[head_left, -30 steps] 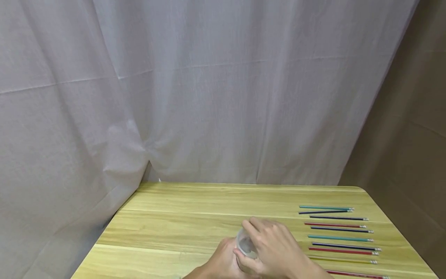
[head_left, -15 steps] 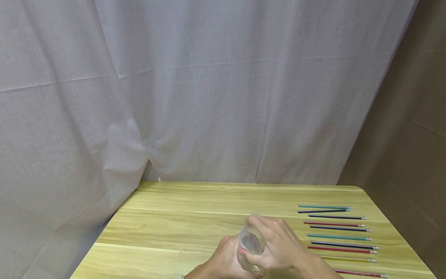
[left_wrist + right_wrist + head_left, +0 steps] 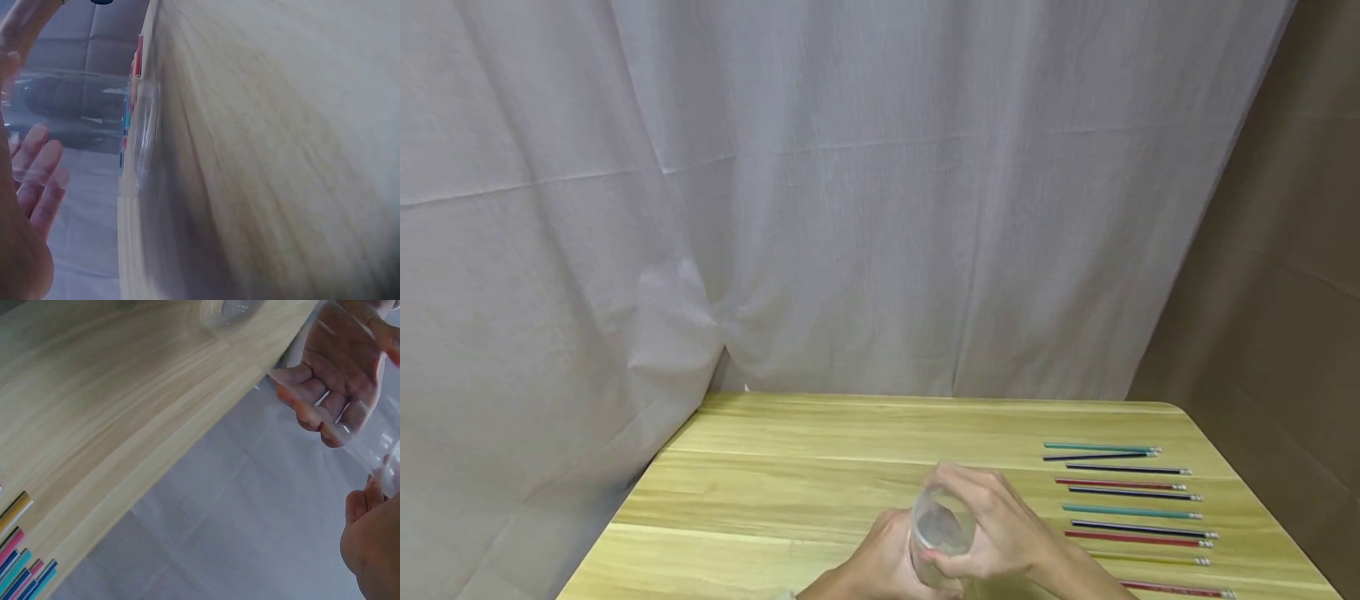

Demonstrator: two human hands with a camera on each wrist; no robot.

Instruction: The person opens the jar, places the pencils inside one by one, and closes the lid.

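A clear plastic cup [image 3: 942, 532] is between my two hands at the near edge of the head view, its round mouth upward. My right hand [image 3: 1000, 525] grips it by the rim, thumb on the near side and fingers on the far side. Around its left side curls my left hand [image 3: 883, 558], whose palm and bent fingers show through the clear wall in the right wrist view. Below the cup [image 3: 81, 112], the left wrist view shows a clear round piece [image 3: 147, 134] at the table; whether it is separate cannot be told.
Several pencils [image 3: 1131, 511] in teal, navy, red and yellow lie in a rough column on the right of the wooden table [image 3: 790, 475], eraser ends to the right. A grey curtain [image 3: 850, 250] hangs behind and left; a brown one [image 3: 1285, 292] hangs at right.
The cup's mouth has shifted a little to the right, and more of its inside and wall shows. My right hand moved slightly right with it, while my left hand stayed nearly in place.
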